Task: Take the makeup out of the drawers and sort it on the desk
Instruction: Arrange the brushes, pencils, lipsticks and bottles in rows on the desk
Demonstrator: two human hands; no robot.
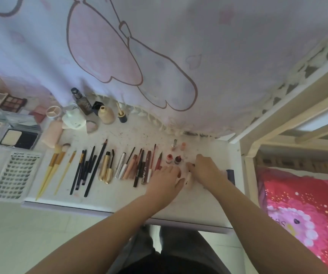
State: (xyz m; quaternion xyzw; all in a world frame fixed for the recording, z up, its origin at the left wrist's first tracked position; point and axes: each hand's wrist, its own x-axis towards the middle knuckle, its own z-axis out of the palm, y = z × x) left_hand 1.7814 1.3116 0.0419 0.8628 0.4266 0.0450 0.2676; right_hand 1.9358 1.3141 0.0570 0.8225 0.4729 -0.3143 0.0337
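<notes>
A large pale curtain [159, 46] printed with a pink cartoon figure hangs behind the white desk [119, 196] and drapes onto its far edge. To the right stands a cream bed frame [289, 119] with red patterned bedding [301, 210] below it.

On the desk, the makeup lies sorted in groups. At the far left sit eyeshadow palettes [11, 101] and an open powder compact [19, 138], with a false-lash tray [15, 176] near the front edge. Bottles [92, 111] cluster at the rear, just under the curtain hem. Three wooden-handled brushes [55, 169] lie side by side, then a row of dark pencils [88, 169], gold mascara tubes [106, 169], and a row of lip pencils and liners [139, 169]. Small red and pink bottles [173, 159] stand just right of that row.

The person's left hand [167, 180] rests palm down with fingers loosely curled against a small pale rounded item [189, 179]; whether it grips the item cannot be told. The right hand [204, 168] lies just beside it, fingers bent down over the same item, which partly hides beneath both hands.
</notes>
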